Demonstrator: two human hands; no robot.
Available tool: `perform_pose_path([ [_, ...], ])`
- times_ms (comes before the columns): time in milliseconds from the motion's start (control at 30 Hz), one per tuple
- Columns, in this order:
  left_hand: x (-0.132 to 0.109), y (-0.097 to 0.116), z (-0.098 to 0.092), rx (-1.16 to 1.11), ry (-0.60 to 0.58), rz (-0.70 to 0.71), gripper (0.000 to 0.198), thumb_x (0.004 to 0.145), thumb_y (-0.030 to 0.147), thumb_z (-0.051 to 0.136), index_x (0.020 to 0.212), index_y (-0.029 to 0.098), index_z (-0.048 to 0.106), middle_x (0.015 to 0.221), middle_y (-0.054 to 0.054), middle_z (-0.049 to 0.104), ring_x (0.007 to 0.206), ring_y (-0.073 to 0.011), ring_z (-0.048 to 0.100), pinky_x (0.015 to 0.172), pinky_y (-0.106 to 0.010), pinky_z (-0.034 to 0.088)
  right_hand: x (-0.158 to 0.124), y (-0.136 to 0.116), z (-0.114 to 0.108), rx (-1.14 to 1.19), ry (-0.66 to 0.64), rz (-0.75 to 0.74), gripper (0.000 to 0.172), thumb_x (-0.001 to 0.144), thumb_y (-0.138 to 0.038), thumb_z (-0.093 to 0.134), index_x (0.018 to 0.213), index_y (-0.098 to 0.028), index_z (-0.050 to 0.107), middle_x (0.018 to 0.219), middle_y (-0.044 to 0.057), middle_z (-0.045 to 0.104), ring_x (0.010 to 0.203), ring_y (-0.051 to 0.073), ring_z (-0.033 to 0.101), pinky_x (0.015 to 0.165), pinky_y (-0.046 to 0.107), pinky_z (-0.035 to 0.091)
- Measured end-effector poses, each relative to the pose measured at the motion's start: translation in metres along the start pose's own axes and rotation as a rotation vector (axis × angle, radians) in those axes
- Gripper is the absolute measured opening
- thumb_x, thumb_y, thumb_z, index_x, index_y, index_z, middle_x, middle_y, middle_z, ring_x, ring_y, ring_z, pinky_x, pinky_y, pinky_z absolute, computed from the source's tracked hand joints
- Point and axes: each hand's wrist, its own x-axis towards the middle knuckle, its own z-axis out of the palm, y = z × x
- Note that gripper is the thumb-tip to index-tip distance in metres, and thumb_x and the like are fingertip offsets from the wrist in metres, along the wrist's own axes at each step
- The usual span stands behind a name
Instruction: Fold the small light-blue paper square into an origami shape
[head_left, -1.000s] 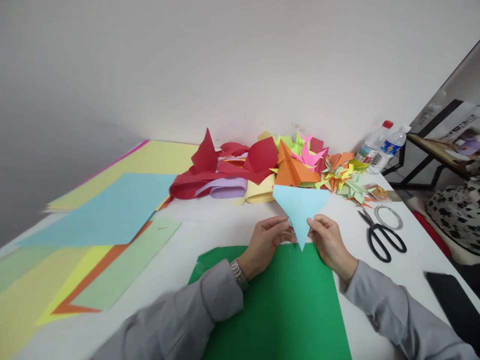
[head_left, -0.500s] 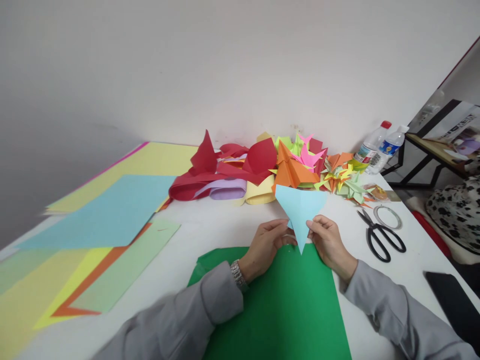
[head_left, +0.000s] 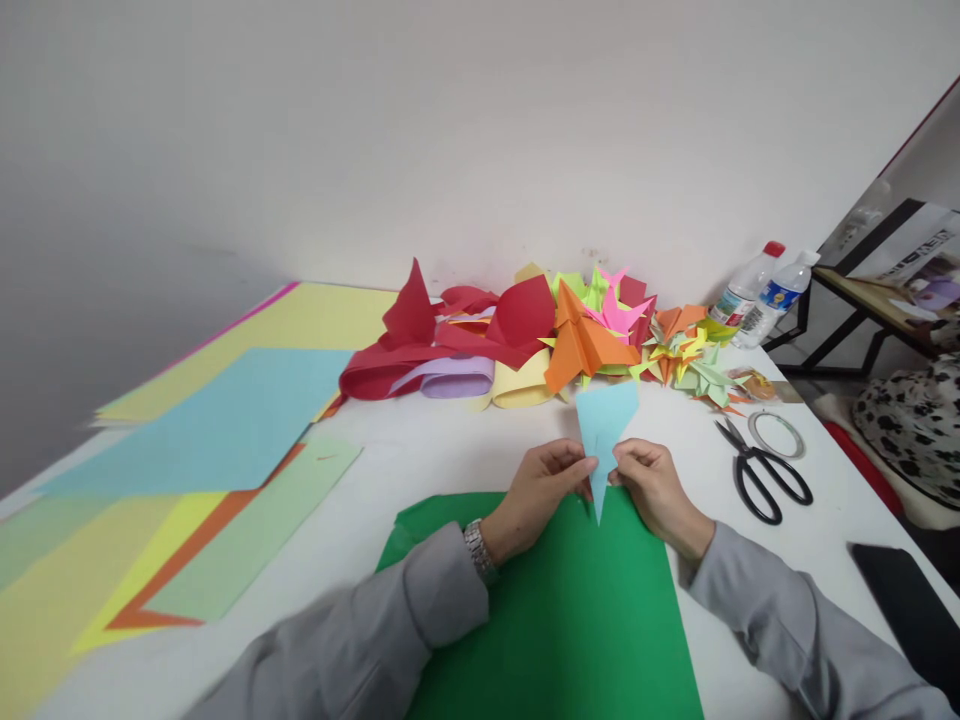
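Note:
A folded light-blue paper (head_left: 606, 415) stands upright between my hands, its narrow point facing down. My left hand (head_left: 541, 492) pinches its left edge near the lower end, thumb lying over the paper. On the opposite edge, my right hand (head_left: 654, 485) is closed with thumb and finger pressed together on the paper. Under both hands lies a large green sheet (head_left: 570, 610), its far left corner bent. Part of the blue paper's lower edge is hidden by my fingers.
Behind my hands lie red folded papers (head_left: 525, 318), an orange paper plane (head_left: 585, 340) and other folded pieces. Coloured sheets (head_left: 217, 430) spread out at left. Scissors (head_left: 757, 470), a tape roll (head_left: 776, 435), two bottles (head_left: 772, 300) and a black flat object (head_left: 904, 595) are on the right.
The blue paper has become narrower, turning or folding between my hands, and its top sits slightly lower. My left thumb now lies across its front. Both hands stay nearly in place.

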Motion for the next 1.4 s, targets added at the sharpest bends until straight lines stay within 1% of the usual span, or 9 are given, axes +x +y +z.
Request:
perform_pose_path([
  [100,-0.0005,0.0026,0.0013,0.079,0.093,0.029,0.027,0.07,0.036,0.073,0.065,0.013,0.059,0.053,0.003,0.056,0.051,-0.0096,0.054,0.054,-0.022,0.045,-0.0003,-0.0007,-0.001,0.03,-0.042,0.004,0.028,0.069,-0.043,0.074,0.062,-0.017,0.068,0.051,-0.001,0.062,0.05,0.011,0.056,0.055,0.024,0.043],
  [267,-0.0024,0.0061,0.0037,0.151,0.132,0.027,0.03,0.066,0.038,0.074,0.062,0.014,0.057,0.054,0.003,0.055,0.049,-0.0084,0.05,0.05,-0.02,0.041,-0.0002,0.0016,-0.0039,-0.194,-0.047,-0.055,0.023,0.067,-0.037,0.078,0.063,-0.017,0.066,0.053,-0.002,0.063,0.05,0.01,0.054,0.053,0.022,0.041],
  [467,-0.0022,0.0063,0.0027,0.245,0.007,0.039,0.036,0.075,0.044,0.064,0.058,0.013,0.058,0.054,0.001,0.056,0.052,-0.0091,0.05,0.052,-0.021,0.041,-0.0009,0.0029,-0.0035,-0.175,-0.078,-0.06,0.022,0.071,-0.037,0.075,0.064,-0.018,0.065,0.055,-0.003,0.063,0.049,0.011,0.056,0.051,0.023,0.043],
  [600,-0.0029,0.0071,0.0031,0.287,-0.05,0.012,0.04,0.077,0.049,0.059,0.06,0.013,0.061,0.055,-0.001,0.06,0.05,-0.0119,0.057,0.052,-0.022,0.045,-0.0003,0.0035,-0.0025,-0.114,-0.103,-0.04,0.023,0.071,-0.037,0.075,0.064,-0.018,0.063,0.053,-0.003,0.062,0.045,0.012,0.057,0.047,0.024,0.044],
  [667,-0.0039,0.0069,0.0038,0.282,-0.057,0.005,0.04,0.077,0.05,0.059,0.064,0.013,0.063,0.059,-0.002,0.064,0.051,-0.0131,0.059,0.052,-0.023,0.047,0.0,0.0036,-0.0024,-0.099,-0.111,-0.04,0.023,0.071,-0.035,0.075,0.064,-0.018,0.062,0.052,-0.004,0.061,0.045,0.013,0.058,0.046,0.024,0.043],
  [800,-0.0059,0.0047,0.0046,0.32,-0.046,0.002,0.042,0.077,0.051,0.058,0.059,0.013,0.064,0.052,-0.002,0.063,0.047,-0.013,0.058,0.049,-0.023,0.047,-0.0008,0.0034,-0.003,-0.084,-0.133,-0.021,0.027,0.072,-0.037,0.074,0.06,-0.018,0.059,0.05,-0.003,0.06,0.045,0.013,0.058,0.045,0.024,0.043],
  [967,-0.0065,0.0059,0.0049,0.275,-0.068,-0.05,0.04,0.074,0.051,0.062,0.066,0.012,0.068,0.055,-0.003,0.067,0.046,-0.0131,0.059,0.047,-0.022,0.047,-0.0028,0.0023,-0.0012,-0.125,-0.092,-0.012,0.033,0.072,-0.039,0.074,0.055,-0.018,0.055,0.045,-0.003,0.058,0.041,0.013,0.056,0.042,0.023,0.041],
  [1133,-0.0056,0.0087,0.0054,0.209,-0.104,-0.065,0.036,0.072,0.047,0.066,0.063,0.012,0.067,0.054,-0.002,0.066,0.045,-0.0114,0.057,0.048,-0.021,0.046,-0.0031,0.0005,0.0025,-0.063,-0.03,-0.005,0.036,0.071,-0.043,0.074,0.054,-0.018,0.054,0.046,-0.004,0.056,0.04,0.013,0.055,0.041,0.024,0.042],
  [1400,-0.0042,0.0078,0.0045,0.146,0.042,-0.037,0.03,0.071,0.039,0.069,0.062,0.011,0.064,0.052,-0.003,0.063,0.044,-0.0107,0.055,0.048,-0.023,0.046,-0.0006,0.0025,-0.0017,-0.12,0.053,-0.055,0.027,0.069,-0.038,0.076,0.059,-0.017,0.064,0.053,-0.001,0.062,0.049,0.01,0.052,0.051,0.024,0.041],
])
